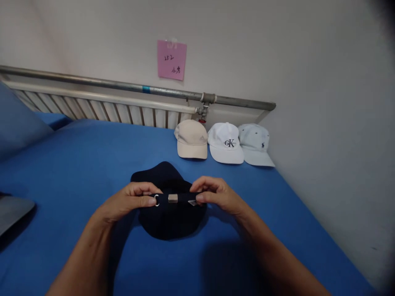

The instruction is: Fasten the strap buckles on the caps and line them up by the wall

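A dark navy baseball cap (168, 224) is held low over the blue bed cover, its back strap facing me and its brim pointing away to the left. My left hand (135, 196) pinches the strap's left end beside a metal eyelet (156, 200). On the strap's other end, my right hand (214, 192) grips between thumb and fingers, next to a small pale tag (193, 202). Between the two hands a silver metal buckle (173, 198) sits on the strap. The inside of the cap is too dark to make out.
A beige cap (191, 139), a white cap (226, 146) and a pale grey-blue cap (255, 144) stand in a row at the back of the blue bed cover (77, 164). Behind are a radiator (123, 113) and a metal pipe (108, 85). A grey object (14, 211) lies left.
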`<state>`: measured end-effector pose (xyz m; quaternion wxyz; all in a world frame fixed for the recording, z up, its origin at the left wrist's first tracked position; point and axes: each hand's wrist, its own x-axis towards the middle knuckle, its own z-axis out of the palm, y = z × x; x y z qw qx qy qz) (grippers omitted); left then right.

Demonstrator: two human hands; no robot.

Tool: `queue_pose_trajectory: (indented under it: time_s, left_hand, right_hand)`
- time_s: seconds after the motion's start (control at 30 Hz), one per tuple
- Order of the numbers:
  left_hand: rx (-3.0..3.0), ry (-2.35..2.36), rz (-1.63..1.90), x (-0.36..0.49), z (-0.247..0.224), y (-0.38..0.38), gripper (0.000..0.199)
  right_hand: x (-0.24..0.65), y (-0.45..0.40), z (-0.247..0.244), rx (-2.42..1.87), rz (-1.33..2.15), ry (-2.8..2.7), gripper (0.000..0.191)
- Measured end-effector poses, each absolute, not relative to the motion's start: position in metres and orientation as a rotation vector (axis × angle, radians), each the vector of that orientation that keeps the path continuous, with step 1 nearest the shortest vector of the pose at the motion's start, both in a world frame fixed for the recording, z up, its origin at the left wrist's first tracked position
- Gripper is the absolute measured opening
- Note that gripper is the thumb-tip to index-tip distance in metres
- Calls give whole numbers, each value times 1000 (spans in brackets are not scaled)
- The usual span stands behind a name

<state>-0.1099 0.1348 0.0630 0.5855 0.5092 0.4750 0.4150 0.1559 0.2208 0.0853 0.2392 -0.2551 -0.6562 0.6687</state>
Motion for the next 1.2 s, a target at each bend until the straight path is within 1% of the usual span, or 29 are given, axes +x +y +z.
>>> queue_pose_trajectory:
  time_s: [0.17, 0.3, 0.43, 0.7, 0.8, 0.93, 1.03, 1.2]
  left_hand:
    - [1085, 1084, 994, -104, 60, 130, 23]
    - [1004, 1100, 1019, -95, 55, 119, 26]
    - [978, 1114, 1029, -85, 50, 100, 26]
    - [923, 1119, 1181, -66, 40, 58, 24]
    - [931, 1105, 1204, -61, 35, 47, 25]
    - [1060, 1139, 1175, -57, 32, 36, 22]
    - [1215, 1221, 1116, -54, 34, 29, 24]
    - [1441, 1361, 865, -48, 39, 23, 33]
  right_hand:
    - [159, 198, 78, -615, 1854, -1668, 10]
    - [162, 182, 67, -648, 1783, -1615, 8]
    - [165, 166, 61, -672, 1721, -1549, 8]
    - [170, 133, 52, -672, 1755, -1444, 8]
    - [171, 125, 47, -715, 1705, -1453, 8]
    - [171, 114, 43, -789, 1612, -1474, 7]
    - [169, 110, 39, -828, 1548, -1498, 8]
    - [167, 108, 29, -881, 1399, -1549, 12]
